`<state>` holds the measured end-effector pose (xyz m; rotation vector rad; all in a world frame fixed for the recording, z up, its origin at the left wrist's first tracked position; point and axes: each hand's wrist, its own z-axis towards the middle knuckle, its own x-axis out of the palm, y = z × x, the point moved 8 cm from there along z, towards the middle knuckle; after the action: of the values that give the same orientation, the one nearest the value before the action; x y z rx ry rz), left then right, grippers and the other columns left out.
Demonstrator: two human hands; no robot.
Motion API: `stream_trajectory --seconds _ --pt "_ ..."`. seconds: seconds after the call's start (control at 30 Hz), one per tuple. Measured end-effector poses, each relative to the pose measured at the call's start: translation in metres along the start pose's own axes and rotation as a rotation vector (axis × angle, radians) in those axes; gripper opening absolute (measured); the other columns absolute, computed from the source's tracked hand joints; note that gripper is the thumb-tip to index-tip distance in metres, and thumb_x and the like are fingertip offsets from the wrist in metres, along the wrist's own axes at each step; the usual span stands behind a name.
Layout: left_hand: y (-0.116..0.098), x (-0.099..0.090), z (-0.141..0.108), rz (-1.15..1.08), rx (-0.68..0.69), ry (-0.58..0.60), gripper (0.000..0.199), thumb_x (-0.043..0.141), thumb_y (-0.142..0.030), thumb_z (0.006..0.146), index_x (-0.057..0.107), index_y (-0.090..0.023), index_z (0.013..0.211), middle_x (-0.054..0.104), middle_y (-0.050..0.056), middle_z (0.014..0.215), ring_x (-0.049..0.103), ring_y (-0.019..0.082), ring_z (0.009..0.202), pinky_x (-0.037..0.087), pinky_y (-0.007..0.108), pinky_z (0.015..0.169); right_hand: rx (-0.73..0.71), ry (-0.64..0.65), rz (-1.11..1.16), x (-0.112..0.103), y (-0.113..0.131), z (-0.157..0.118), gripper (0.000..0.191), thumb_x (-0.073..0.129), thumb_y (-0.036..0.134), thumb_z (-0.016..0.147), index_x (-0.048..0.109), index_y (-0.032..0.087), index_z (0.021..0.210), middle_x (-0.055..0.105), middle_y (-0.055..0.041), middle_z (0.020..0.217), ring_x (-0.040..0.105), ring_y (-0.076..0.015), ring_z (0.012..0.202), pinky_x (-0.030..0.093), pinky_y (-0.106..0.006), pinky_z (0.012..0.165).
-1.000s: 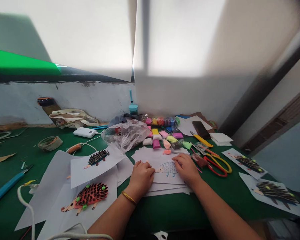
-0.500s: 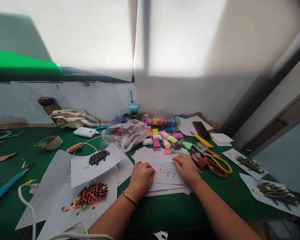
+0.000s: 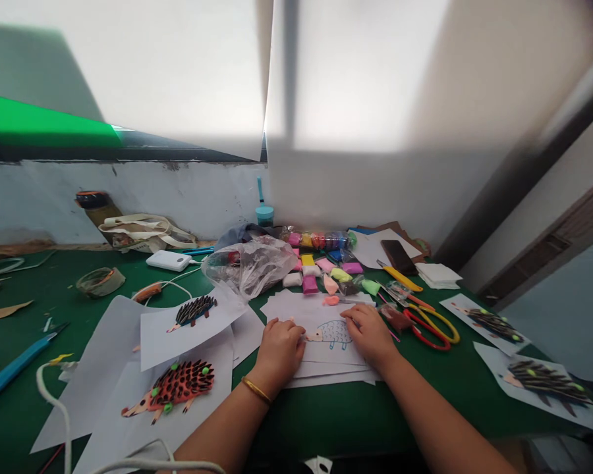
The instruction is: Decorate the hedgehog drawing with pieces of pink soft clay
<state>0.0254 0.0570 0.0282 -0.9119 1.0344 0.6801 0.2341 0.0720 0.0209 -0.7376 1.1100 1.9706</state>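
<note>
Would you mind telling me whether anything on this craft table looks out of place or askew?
Nothing looks spilled or damaged. The table is cluttered: the clay packets lie scattered, and the paper sheets overlap at odd angles. Both hands, left and right, rest on the hedgehog drawing.

green table (image 3: 326,421), white sheet with blue scaled hedgehog drawing (image 3: 332,334), red-and-yellow scissors (image 3: 432,324).

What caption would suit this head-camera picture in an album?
Left hand and right hand rest on a hedgehog drawing among clay packets.
</note>
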Motion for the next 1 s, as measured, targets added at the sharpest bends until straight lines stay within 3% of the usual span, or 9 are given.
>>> stream_trajectory --seconds 0.33,0.5,0.7,1.0 --pt "-0.0013 0.0000 -0.0011 -0.021 0.020 0.014 0.024 0.055 -0.020 0.089 0.073 -0.030 0.101 0.067 0.003 0.099 0.060 0.022 0.100 0.034 0.045 0.103 0.003 0.006 0.009 0.0004 -0.0003 -0.0004 0.025 0.049 0.018 0.089 0.073 0.021 0.097 0.068 -0.0066 0.097 0.058 -0.0233 0.097 0.044 -0.037 0.087" --pt "-0.0010 0.0004 -0.0004 -0.011 0.006 0.024 0.022 0.054 -0.023 0.090 0.075 -0.029 0.093 0.067 0.003 0.097 0.060 0.020 0.094 0.033 0.045 0.104 0.012 0.013 0.009 0.0012 -0.0011 -0.0004 0.026 0.048 0.019 0.089 0.073 0.020 0.096 0.068 -0.0069 0.097 0.058 -0.0232 0.097 0.045 -0.037 0.087" --pt "0.0006 -0.0007 0.0004 -0.014 -0.030 -0.012 0.020 0.055 -0.022 0.089 0.072 -0.025 0.099 0.068 0.004 0.101 0.060 0.022 0.098 0.033 0.046 0.106 0.008 0.016 0.007 0.0003 0.0009 0.0001 0.026 0.048 0.019 0.089 0.073 0.020 0.097 0.068 -0.0076 0.098 0.058 -0.0240 0.098 0.045 -0.038 0.088" --pt "-0.0049 0.0016 0.0077 0.049 -0.068 -0.033 0.012 0.057 -0.027 0.089 0.067 -0.020 0.085 0.065 0.004 0.092 0.059 0.022 0.092 0.034 0.047 0.104 0.011 0.017 0.012 0.0014 0.0005 -0.0004 0.026 0.049 0.020 0.089 0.073 0.021 0.097 0.069 -0.0071 0.098 0.058 -0.0240 0.098 0.045 -0.037 0.088"
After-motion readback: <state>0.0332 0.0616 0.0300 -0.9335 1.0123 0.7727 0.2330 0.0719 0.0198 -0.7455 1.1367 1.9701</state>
